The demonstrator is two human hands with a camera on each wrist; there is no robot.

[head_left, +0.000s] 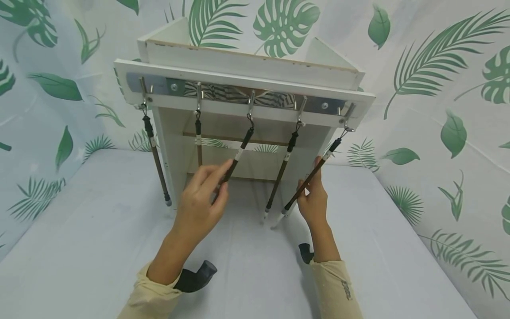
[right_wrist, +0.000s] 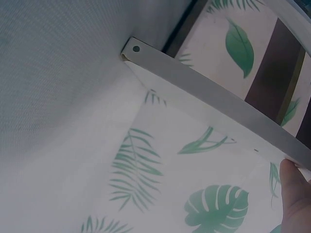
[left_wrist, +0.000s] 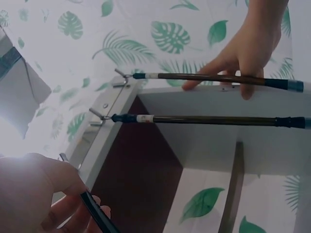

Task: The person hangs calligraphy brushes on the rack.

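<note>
My left hand (head_left: 203, 195) pinches the handle of the middle calligraphy brush (head_left: 240, 153), which hangs by a cord loop from a metal hook (head_left: 251, 101) and tilts toward me. In the left wrist view its dark handle runs out from between thumb and fingers. My right hand (head_left: 312, 199) holds the front edge of the white unit's right side panel (left_wrist: 204, 104), thumb on one face and fingers on the other. Just in front of it hangs the rightmost brush (head_left: 308, 177). Other brown-handled brushes hang at the left (head_left: 157, 164), behind my left hand, and at centre right (head_left: 280, 177).
A white open shelf unit (head_left: 247, 57) stands on the white-covered surface (head_left: 99, 212). Its top front board carries a metal hook rail (head_left: 235, 94). Leaf-patterned cloth (head_left: 430, 66) surrounds it. Dark wrist mounts (head_left: 197, 277) stick out beside both sleeves.
</note>
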